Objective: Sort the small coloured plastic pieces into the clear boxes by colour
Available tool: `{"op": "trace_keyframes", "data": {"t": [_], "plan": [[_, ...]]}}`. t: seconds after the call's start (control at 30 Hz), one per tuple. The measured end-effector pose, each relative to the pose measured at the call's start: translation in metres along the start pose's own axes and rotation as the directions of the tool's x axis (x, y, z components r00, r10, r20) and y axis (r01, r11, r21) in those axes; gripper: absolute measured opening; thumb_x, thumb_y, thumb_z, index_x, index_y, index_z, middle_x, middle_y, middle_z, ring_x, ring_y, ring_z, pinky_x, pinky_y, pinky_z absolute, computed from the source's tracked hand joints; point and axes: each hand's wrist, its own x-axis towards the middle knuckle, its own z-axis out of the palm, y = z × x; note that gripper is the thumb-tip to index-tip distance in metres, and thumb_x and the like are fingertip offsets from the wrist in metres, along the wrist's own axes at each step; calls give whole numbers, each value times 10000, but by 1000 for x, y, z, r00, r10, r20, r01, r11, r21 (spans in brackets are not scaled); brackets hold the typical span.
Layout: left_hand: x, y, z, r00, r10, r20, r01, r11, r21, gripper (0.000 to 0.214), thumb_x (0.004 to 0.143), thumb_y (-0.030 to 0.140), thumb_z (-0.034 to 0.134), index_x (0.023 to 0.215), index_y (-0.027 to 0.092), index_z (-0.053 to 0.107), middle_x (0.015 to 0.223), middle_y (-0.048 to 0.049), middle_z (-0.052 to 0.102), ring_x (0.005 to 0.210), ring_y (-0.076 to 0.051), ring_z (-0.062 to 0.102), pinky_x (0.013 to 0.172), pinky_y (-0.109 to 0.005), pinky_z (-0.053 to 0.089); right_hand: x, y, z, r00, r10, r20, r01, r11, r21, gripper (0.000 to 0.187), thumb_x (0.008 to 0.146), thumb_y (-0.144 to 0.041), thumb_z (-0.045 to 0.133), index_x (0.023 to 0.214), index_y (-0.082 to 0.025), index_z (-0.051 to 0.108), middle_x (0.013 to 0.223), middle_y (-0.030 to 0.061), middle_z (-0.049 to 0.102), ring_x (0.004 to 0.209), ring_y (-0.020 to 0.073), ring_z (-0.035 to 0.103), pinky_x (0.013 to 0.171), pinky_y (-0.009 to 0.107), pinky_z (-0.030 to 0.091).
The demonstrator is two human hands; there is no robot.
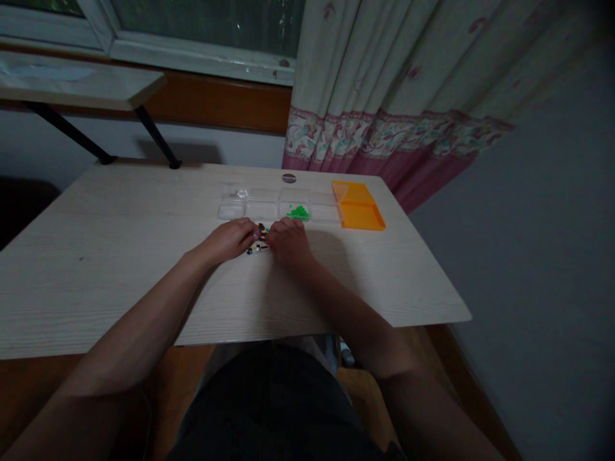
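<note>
Two hands, left grip point(234, 237) and right grip point(292, 243), curl inward about one small multicoloured cluster point(262, 227); how far each has closed on it cannot be told. A second cluster point(257, 249) lies just nearer the body. Beyond the grips sit clear plastic compartments point(262, 208), one heap of green bits point(300, 212) and, rightward, one rectangular orange tray point(364, 218) on the wood-grained worktop point(144, 256).

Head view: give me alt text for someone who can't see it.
A person's left hand and right hand nearly meet beside small multicoloured pieces on a pale wood-grain tabletop. Beyond them sit clear plastic compartments, one holding bright green bits, beside an orange plastic tray.
</note>
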Motion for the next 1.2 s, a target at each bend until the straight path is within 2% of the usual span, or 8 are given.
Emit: {"op": "trace_keyframes", "data": {"t": [0.1, 0.27, 0.43, 0.53, 0.63, 0.77, 0.93, 1.2], "plan": [[0, -2, -1, 1000, 4, 5, -4, 1000, -28, 287, 982, 315, 411, 988, 176, 662, 961, -85, 653, 914, -215, 615, 829, -318, 468, -1, 4, 2, 1000, -8, -5, 8, 1000, 16, 277, 1002, -332, 512, 1008, -187, 748, 1043, 103, 706, 1079, 266, 508, 929, 419, 299], [0, -3, 1, 1000, -24, -15, 22, 995, -95, 244, 937, 372, 523, 1003, 185, 666, 889, -59, 623, 818, -197, 594, 732, -295, 440, -1, 11, 5, 998, -59, -6, 59, 998, 31, 253, 994, -305, 526, 995, -203, 758, 1032, 87, 711, 1081, 253, 510, 963, 413, 282], [0, -2, 0, 999, -34, -32, 30, 992, -125, 230, 941, 374, 529, 947, 190, 665, 858, -44, 611, 775, -179, 573, 695, -283, 415, -2, 16, 8, 994, -78, -75, 83, 994, 75, 234, 985, -323, 552, 1009, -224, 763, 1054, 70, 714, 1086, 243, 515, 1000, 407, 278], [1, 0, -2, 996, -47, -80, 31, 982, -187, 231, 934, 383, 543, 917, 187, 664, 845, -37, 607, 775, -173, 573, 693, -279, 420, -1, 18, 10, 992, -63, -112, 75, 991, 108, 252, 995, -335, 536, 1004, -231, 766, 1070, 63, 717, 1078, 240, 516, 1006, 405, 279], [2, -1, -4, 983, -100, -157, 56, 963, -263, 235, 924, 390, 562, 905, 188, 681, 814, -30, 606, 745, -164, 570, 680, -279, 425, 0, 19, 11, 985, 20, -171, 8, 987, 160, 278, 1007, -366, 515, 1082, -246, 755, 1116, 61, 706, 1076, 234, 513, 976, 389, 299], [5, -9, -6, 907, -237, -348, 144, 951, -273, 234, 909, 385, 585, 878, 183, 699, 816, -47, 636, 738, -173, 568, 682, -299, 436, 3, 18, 15, 969, 109, -222, -65, 979, 196, 281, 1011, -355, 510, 1161, -263, 730, 1136, 61, 687, 1086, 230, 504, 950, 381, 310], [8, -21, -2, 802, -343, -490, 264, 938, -225, 214, 895, 358, 606, 857, 172, 705, 827, -64, 650, 770, -198, 575, 725, -329, 455, 8, 10, 20, 979, 49, -196, -20, 989, 147, 253, 1001, -341, 540, 1159, -263, 722, 1166, 55, 685, 1108, 226, 494, 938, 390, 302], [15, -22, 9, 751, -272, -602, 291, 954, -68, 214, 907, 373, 642, 871, 175, 716, 882, -69, 605, 938, -246, 543, 923, -402, 415, 10, 5, 18, 991, 52, -124, -37, 992, 119, 229, 1000, -322, 548, 1041, -252, 762, 1186, 57, 690, 1141, 224, 473, 966, 405, 287]]}}
